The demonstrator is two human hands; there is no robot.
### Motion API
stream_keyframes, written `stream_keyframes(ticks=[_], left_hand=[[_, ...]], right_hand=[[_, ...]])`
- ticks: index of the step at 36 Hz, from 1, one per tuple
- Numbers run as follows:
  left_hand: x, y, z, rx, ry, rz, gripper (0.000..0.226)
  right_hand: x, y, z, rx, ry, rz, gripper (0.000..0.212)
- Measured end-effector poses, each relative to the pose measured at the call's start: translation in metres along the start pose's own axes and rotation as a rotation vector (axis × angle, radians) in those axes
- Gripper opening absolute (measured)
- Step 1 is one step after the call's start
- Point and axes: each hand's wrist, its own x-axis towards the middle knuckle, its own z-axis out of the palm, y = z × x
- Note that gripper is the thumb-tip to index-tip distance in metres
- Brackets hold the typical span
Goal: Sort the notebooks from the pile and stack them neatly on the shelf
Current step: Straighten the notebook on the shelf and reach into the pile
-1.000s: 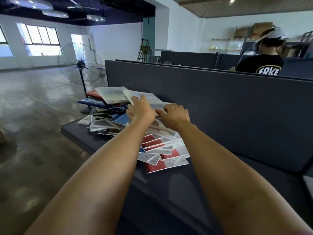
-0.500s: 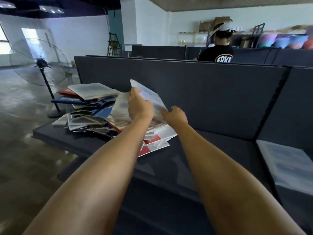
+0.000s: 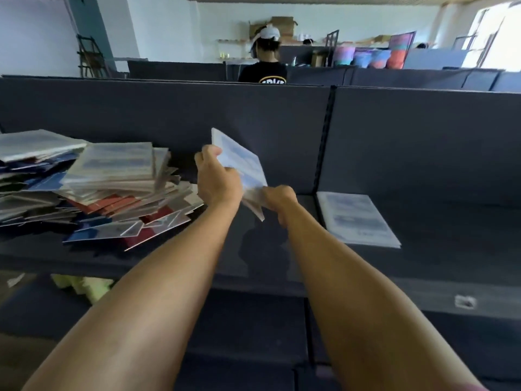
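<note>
Gripping one notebook [image 3: 239, 162] in left hand [image 3: 218, 179] and right hand [image 3: 279, 197], the person has one stack [image 3: 356, 218] begun; the pile [image 3: 107, 190] remains.

A dark grey shelf [image 3: 282, 249] runs across the middle of the frame, backed by upright grey panels [image 3: 169, 114]. At the left of the frame, a loose pile of notebooks [image 3: 98, 190] lies directly on it, covers white, blue and red, edges askew. At the right, a flat stack of white notebooks [image 3: 355, 217] lies beside the panel seam.
</note>
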Motion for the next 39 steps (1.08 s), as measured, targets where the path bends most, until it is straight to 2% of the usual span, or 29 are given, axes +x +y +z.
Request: stream_keyframes(ticks=[4,8,9,11,14,16,20,23,27,31,33,39], left_hand=[[-0.038,0.031,0.024,-0.049,-0.013,0.052,0.043],[-0.078,0.045,0.048,-0.058,-0.068,0.077,0.044],[-0.087,0.047,0.054,-0.064,-0.087,0.055,0.045],[-0.106,0.05,0.066,-0.07,-0.128,-0.002,0.045],[-0.131,0.049,0.082,-0.039,-0.218,-0.038,0.047],[-0.143,0.048,0.091,-0.026,-0.299,-0.061,0.047],[-0.154,0.047,0.103,-0.009,-0.445,-0.085,0.046],[-0.155,0.046,0.11,-0.019,-0.536,-0.068,0.047],[-0.152,0.044,0.122,-0.092,-0.721,-0.072,0.054],[-0.145,0.041,0.132,-0.016,-0.914,-0.009,0.086],[-0.141,0.037,0.136,0.058,-0.975,0.034,0.094],[-0.134,0.029,0.148,0.218,-1.069,0.222,0.075]], right_hand=[[-0.008,0.023,-0.034,0.158,-0.014,0.13,0.037],[-0.011,0.047,-0.083,0.283,0.097,0.16,0.011],[-0.011,0.053,-0.098,0.291,0.13,0.144,0.011],[-0.012,0.063,-0.125,0.276,0.179,0.099,0.027],[-0.018,0.075,-0.156,0.223,0.233,0.064,0.015],[-0.018,0.084,-0.172,0.196,0.27,0.046,0.03],[-0.024,0.099,-0.19,0.206,0.372,0.049,0.022],[-0.023,0.104,-0.199,0.179,0.383,0.08,0.022],[-0.022,0.104,-0.205,0.082,0.373,0.146,0.023],[-0.015,0.1,-0.208,-0.09,0.384,0.129,0.029],[-0.012,0.099,-0.209,-0.212,0.385,0.119,0.03],[-0.007,0.097,-0.208,-0.481,0.393,0.135,0.04]])
